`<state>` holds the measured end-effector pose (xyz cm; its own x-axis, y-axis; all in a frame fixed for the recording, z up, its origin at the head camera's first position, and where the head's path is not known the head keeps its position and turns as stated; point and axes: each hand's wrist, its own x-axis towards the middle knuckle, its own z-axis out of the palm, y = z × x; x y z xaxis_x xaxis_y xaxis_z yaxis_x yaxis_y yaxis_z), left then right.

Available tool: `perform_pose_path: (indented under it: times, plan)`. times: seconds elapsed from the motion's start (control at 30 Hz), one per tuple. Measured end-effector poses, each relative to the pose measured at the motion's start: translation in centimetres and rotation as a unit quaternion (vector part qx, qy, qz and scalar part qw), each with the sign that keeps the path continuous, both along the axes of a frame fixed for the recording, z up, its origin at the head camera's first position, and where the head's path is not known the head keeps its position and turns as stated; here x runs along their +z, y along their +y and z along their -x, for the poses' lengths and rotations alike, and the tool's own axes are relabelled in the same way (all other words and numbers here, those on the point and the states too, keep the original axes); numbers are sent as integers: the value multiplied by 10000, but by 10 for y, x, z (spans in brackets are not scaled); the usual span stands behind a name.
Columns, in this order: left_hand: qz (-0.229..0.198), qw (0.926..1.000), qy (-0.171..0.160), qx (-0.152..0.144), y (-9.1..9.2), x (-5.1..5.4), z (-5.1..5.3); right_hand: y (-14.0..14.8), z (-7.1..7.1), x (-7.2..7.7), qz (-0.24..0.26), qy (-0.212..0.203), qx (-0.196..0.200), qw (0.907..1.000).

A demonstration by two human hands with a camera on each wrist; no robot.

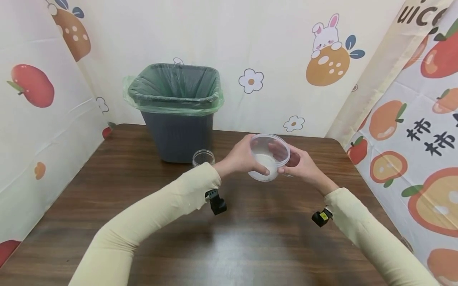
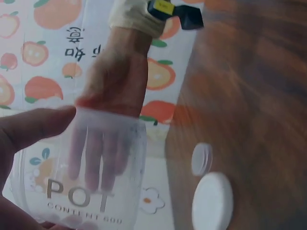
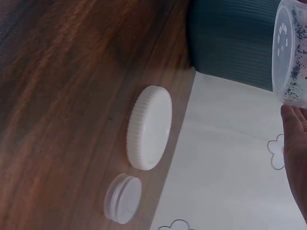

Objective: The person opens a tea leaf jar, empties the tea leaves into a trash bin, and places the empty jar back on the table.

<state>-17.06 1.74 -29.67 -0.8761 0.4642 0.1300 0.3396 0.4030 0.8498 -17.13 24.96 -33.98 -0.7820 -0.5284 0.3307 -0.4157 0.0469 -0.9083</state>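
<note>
A clear plastic jar (image 1: pixel 266 169) is held above the table, its wide opening tilted toward the head camera. My left hand (image 1: pixel 240 157) grips the jar's left side, thumb in front. "POT CONTENT 600" shows on the jar wall (image 2: pixel 81 203) in the left wrist view. Dark specks cover part of the jar (image 3: pixel 295 52) in the right wrist view. At its other side is my right hand (image 1: pixel 304 166), thumb tip by the wall and fingers behind. Through the wall, the right hand's fingers (image 2: pixel 96 158) look straight; how firmly they touch cannot be told.
A white ribbed lid (image 3: pixel 151 127) and a small clear lid (image 3: pixel 123 199) stand on the brown table (image 1: pixel 232 246). Near the dark bin (image 1: pixel 179 137), lined with a green bag (image 1: pixel 175 81), sits a small clear container (image 1: pixel 202 155). Fruit-printed cloth (image 1: pixel 279 47) hangs behind.
</note>
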Motion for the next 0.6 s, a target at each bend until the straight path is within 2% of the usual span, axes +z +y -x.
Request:
perform_pose_path:
  times: [0.1, 0.27, 0.6]
  plan:
    - [-289, 9994, -70, 168, 2, -12, -4, 3, 2, -7, -102, -55, 71, 9999]
    - [-927, 9933, -488, 483, 6, -36, -11, 7, 5, -24, -290, -138, 189, 9993]
    - [-1265, 9881, -795, 379, -2, -83, -6, 2, 7, -59, -672, -92, 22, 9977]
